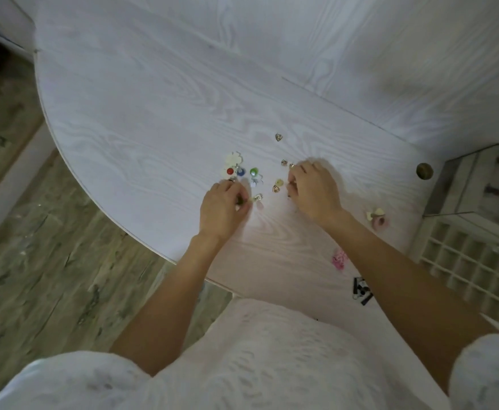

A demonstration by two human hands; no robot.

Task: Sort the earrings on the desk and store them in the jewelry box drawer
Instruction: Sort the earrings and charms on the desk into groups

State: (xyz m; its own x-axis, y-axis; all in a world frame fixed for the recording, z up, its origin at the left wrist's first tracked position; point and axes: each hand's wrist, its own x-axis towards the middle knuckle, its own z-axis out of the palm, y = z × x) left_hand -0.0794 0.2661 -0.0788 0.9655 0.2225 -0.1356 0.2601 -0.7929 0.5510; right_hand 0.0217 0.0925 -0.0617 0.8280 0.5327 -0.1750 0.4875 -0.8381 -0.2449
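Two hands are down among the earrings near the desk's front edge. Left hand has its fingers curled, fingertips pinching a small gold earring that sits right at their tips. Right hand is curled too, fingers bunched over a tiny piece I cannot make out. Between the hands lie two gold earrings; two more sit just beyond the right hand's fingers, and one lies alone farther back. Three round studs, red, blue and green, cluster beside the left hand. One jewelry box stands at the right edge, its one gridded drawer pulled open.
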